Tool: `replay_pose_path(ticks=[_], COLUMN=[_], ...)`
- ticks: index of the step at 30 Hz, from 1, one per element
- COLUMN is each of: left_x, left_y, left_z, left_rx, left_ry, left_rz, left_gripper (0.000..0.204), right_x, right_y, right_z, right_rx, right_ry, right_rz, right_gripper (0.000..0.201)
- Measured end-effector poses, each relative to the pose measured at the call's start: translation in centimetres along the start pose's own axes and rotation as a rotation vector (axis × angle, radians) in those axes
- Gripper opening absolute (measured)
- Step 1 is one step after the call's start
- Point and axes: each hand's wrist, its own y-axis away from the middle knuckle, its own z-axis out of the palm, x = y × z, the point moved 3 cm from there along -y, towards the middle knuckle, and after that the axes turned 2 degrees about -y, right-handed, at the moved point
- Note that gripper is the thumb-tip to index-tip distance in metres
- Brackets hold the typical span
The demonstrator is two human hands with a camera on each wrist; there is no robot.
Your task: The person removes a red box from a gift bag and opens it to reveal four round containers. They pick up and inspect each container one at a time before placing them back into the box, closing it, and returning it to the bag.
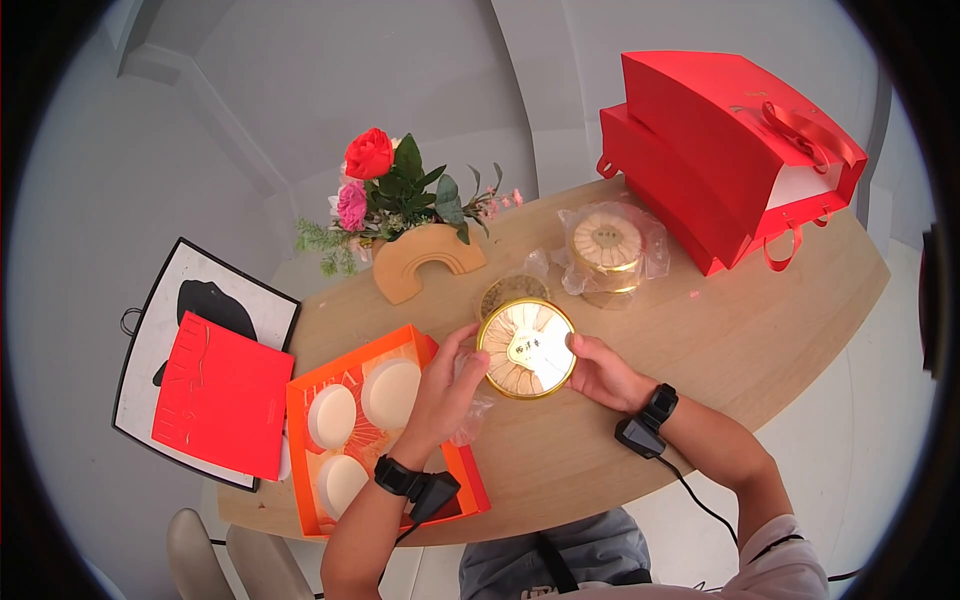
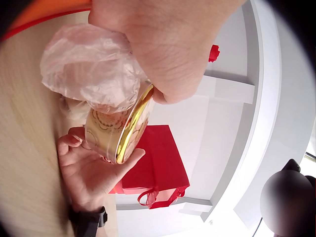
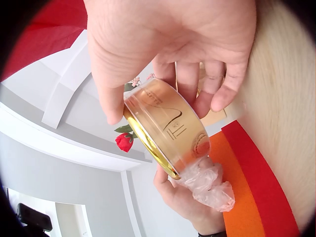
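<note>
A round clear tub (image 1: 540,375) with a gold-rimmed lid is held between both hands, its lid tilted up toward the head camera. Pale, fan-like pieces and a dark-lettered label show on top. My left hand (image 1: 447,392) grips the left side of the rim, together with a crumpled clear plastic bag (image 2: 89,66) that hangs beside the tub. On the other side, my right hand (image 1: 606,374) holds the tub with the thumb at the gold rim and the fingers around its side. In the right wrist view, brown lettering marks the tub's wall (image 3: 168,121).
An orange box (image 1: 303,455) holding round white containers (image 1: 332,416) lies left of the hands. Farther back stand a flower arrangement (image 1: 405,190) in an arch-shaped vase (image 1: 425,255), a plastic-wrapped tub (image 1: 608,243) and red gift bags (image 1: 720,150). A red folder (image 1: 225,395) overlaps a framed picture (image 1: 175,270).
</note>
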Motion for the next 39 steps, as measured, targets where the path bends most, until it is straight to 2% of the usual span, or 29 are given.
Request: replay_pose_path(ticks=[6,12,14,17,30,39], left_x=[1.0,1.5,1.1,1.2,2.1,1.0], left_y=[0.3,0.4,0.2,0.1,0.3,-0.1], left_z=[0.2,0.5,0.9,0.9,0.9,0.9], left_rx=[-0.045,-0.121,-0.158,-0.177,-0.194,-0.168], left_ry=[-0.030,0.024,0.052,0.030,-0.031,-0.050], left_rz=[0.030,-0.081,0.012,0.018,-0.013,0.067], left_gripper=[0.070,0.087,0.096,0.100,0.110,0.113], right_x=[-0.1,0.1,0.1,0.1,0.1,0.1], right_y=[0.0,-0.2,-0.1,-0.1,0.0,0.0], right_z=[0.2,-0.3,-0.3,-0.2,-0.2,-0.3], right_rx=[-0.009,-0.005,-0.010,-0.004,-0.011,-0.008], right_ry=[0.019,0.021,0.018,0.034,0.029,0.033], right_rz=[-0.005,-0.014,-0.014,-0.017,-0.011,-0.009], right_gripper=[0.059,0.060,0.060,0.059,0.058,0.058])
